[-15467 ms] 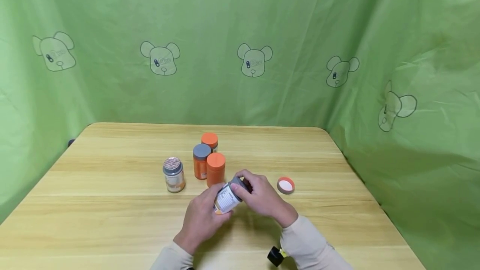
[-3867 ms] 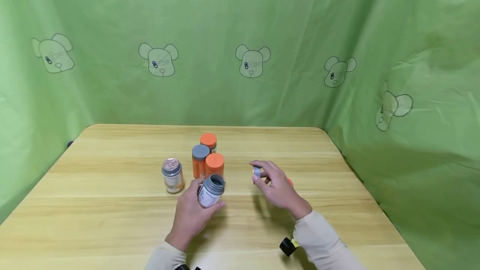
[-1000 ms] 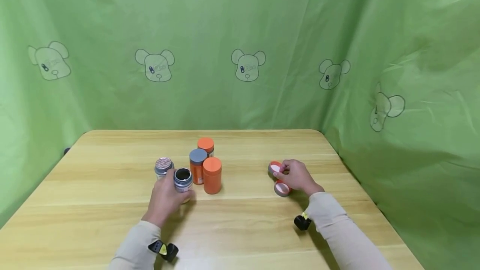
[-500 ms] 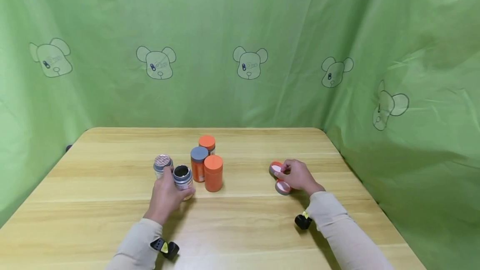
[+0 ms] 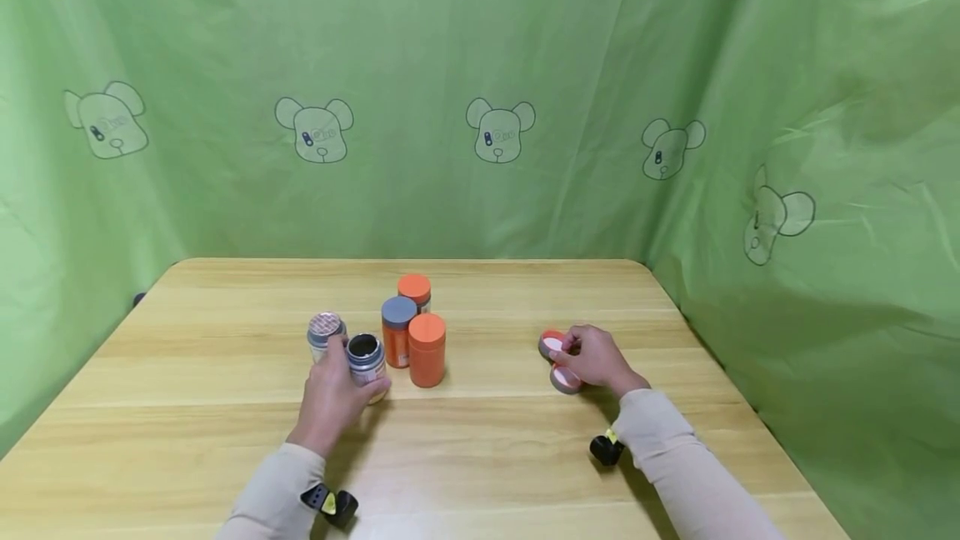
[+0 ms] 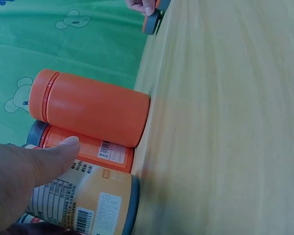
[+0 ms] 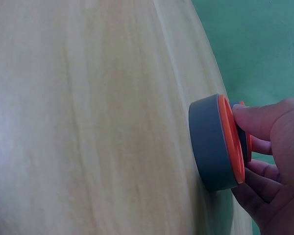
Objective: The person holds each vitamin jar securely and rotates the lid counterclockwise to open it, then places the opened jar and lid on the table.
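Note:
My left hand (image 5: 330,398) grips a small supplement jar (image 5: 367,365) without its lid, standing upright on the table with its dark mouth facing up. Its peach-and-white label with barcodes shows beside my thumb in the left wrist view. Just behind the fingers stands a similar jar (image 5: 326,325), topped with a silver foil seal. Over to the right, my right hand (image 5: 597,358) pinches a grey-and-orange lid (image 5: 551,343), which lies with its white inside up. A second such lid (image 7: 210,144) lies in front of it, close under the fingers.
Right of the held jar stand three capped jars: an orange one (image 5: 427,357), one with a grey cap (image 5: 399,311) and one with an orange cap (image 5: 414,286) at the back. A green curtain (image 5: 420,190) hangs behind the wooden table (image 5: 480,473).
Since the earliest frame, the jar's lid has come off. The left hand has set the jar down by the foil-sealed one; the right has brought the lid beside the other. The last second shows little movement.

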`<state>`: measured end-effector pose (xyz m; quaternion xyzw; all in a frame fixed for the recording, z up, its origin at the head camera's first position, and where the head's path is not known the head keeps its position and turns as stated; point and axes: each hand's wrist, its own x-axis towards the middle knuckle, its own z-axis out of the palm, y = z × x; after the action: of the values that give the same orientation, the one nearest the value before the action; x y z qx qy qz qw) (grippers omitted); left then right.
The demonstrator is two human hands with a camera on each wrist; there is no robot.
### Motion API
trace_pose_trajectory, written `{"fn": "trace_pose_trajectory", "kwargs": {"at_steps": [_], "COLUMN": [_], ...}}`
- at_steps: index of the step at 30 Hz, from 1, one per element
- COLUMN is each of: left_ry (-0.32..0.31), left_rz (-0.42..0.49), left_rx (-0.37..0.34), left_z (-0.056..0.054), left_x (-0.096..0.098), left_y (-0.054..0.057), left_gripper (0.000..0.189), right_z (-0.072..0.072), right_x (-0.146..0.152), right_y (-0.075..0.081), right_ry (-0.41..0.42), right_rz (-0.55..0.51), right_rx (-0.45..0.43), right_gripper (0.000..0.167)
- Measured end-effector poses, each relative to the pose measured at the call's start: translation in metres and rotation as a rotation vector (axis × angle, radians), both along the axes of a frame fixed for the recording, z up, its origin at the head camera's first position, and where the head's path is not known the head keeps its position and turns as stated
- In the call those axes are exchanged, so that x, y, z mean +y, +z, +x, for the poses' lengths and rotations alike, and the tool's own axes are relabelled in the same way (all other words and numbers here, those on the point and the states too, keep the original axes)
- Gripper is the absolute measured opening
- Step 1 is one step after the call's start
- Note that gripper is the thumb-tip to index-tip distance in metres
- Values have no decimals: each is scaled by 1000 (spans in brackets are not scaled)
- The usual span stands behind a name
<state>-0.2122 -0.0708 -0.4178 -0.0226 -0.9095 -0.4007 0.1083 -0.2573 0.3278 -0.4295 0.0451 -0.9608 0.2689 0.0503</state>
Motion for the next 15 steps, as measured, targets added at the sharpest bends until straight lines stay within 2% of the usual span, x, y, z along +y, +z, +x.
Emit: {"fn": "trace_pose_trajectory", "kwargs": {"at_steps": [7,15], "left_ry": [1,0], "left_rz": [-2,0], "left_rx": [36,22], "left_z": [2,5], "left_x": [-1,-4], "left_y": [5,14], "left_gripper": [84,80], "right_z": [-1,0], "right_x": [0,-4], "right_y": [-1,2], "right_ry": [18,26], "right_rz": [15,5], "right_rx": [5,-23], "right_gripper": [23,22]}}
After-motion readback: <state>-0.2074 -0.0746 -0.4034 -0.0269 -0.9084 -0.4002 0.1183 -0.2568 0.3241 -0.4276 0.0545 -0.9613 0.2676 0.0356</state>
